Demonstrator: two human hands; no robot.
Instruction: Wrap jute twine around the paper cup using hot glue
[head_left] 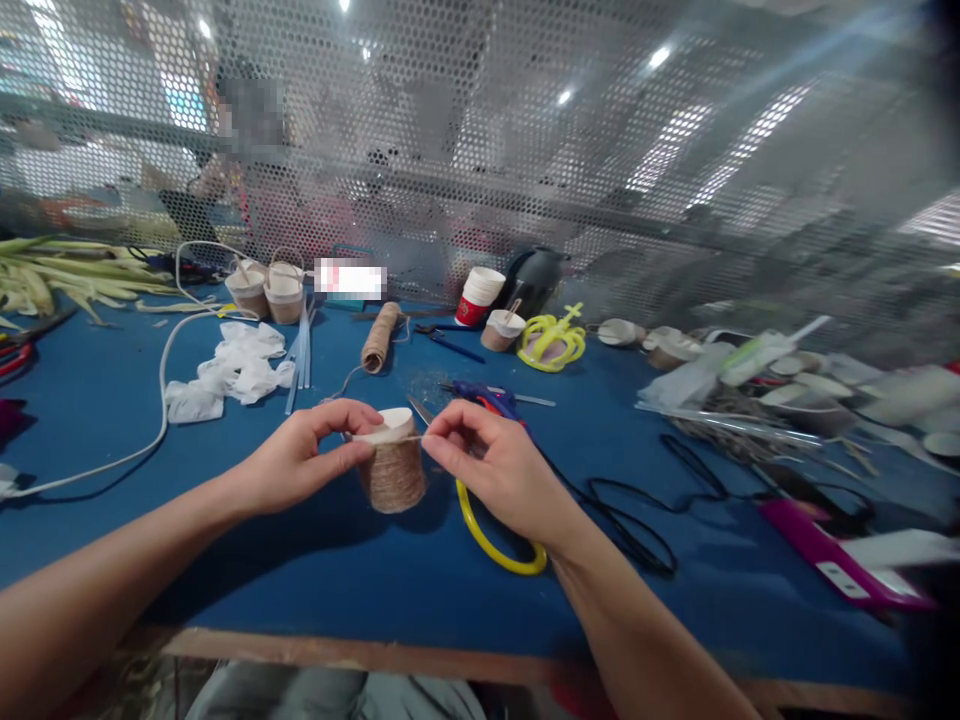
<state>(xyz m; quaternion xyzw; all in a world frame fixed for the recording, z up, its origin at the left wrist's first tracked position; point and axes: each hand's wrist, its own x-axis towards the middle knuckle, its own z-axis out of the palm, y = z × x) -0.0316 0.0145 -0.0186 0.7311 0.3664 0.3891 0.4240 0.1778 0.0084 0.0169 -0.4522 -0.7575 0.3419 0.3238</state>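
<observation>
A small paper cup (396, 482), its side wrapped in brown twine and its white rim bare, stands in front of me. My left hand (319, 450) closes its thumb and fingers on the cup's upper left side. Between thumb and fingertips, my right hand (491, 465) pinches a strand of twine (411, 438) that runs taut across the front of the cup near the rim. Partly under the right hand lie scissors with a yellow handle (501, 562), their blades pointing away. Behind the cup, a loose strand leads toward a roll of twine (381, 338).
A blue glue gun (487, 396) with a black cord lies beyond my right hand. White crumpled tissue (236, 370) and clear glue sticks (303, 350) are at left. Stacked paper cups (480, 296) and a yellow woven crown-shaped piece (553, 342) stand behind. Plastic bags and sticks clutter the right.
</observation>
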